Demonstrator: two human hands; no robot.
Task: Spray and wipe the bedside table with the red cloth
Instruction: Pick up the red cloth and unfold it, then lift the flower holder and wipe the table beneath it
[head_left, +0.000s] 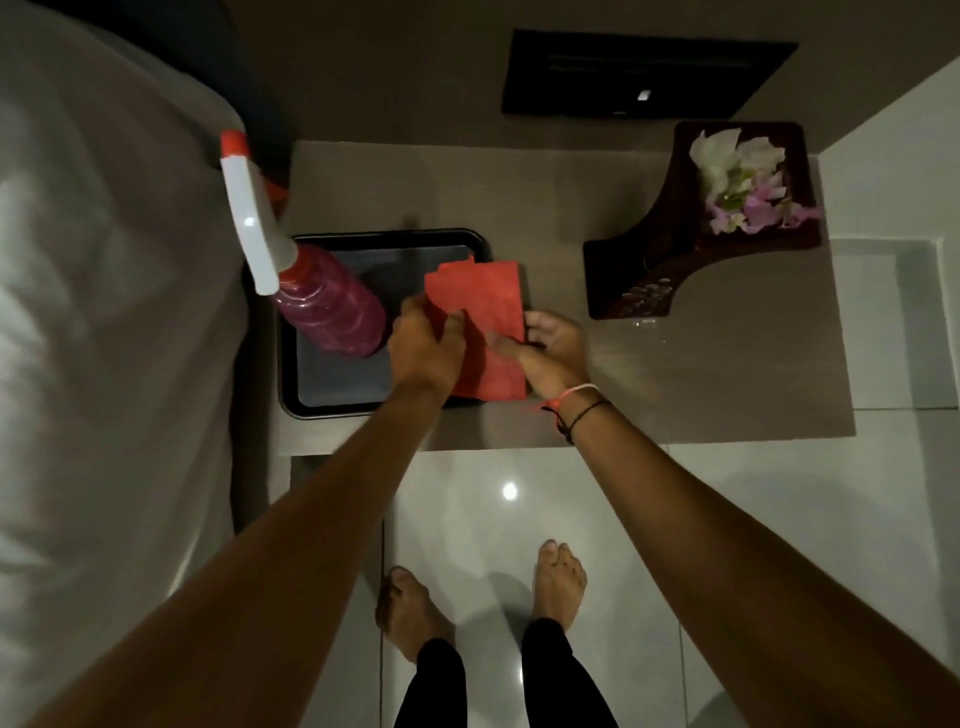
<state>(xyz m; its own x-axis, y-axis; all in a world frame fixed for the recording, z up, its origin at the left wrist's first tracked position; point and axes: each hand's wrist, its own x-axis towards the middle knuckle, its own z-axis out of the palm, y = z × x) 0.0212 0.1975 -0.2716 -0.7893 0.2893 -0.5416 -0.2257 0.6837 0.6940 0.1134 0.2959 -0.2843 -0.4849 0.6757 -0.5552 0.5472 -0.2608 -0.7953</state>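
Red cloth (475, 322) is right in the middle of the head cam view, held by both hands over the right edge of a black tray (337, 384) on the bedside table (701, 374). Left hand (423, 340) has its fingers curled over the cloth's left side, pinching it. Right hand (553, 348) grips the right edge, thumb on top and fingers tucked behind, so both are closed on the fabric. The cloth looks folded, with its lower part hanging down toward the front edge of the table.

Spray bottle (311, 291) full of pink liquid stands on the tray just left of the hands, white trigger head with a red nozzle pointing toward the bed (104, 312). On the far right side of the table sits a dark wooden dish (675, 260) with pale flower petals (743, 176). A few string bracelets (574, 408) are on the right wrist. Bare feet on glossy white floor tiles (753, 519) below.
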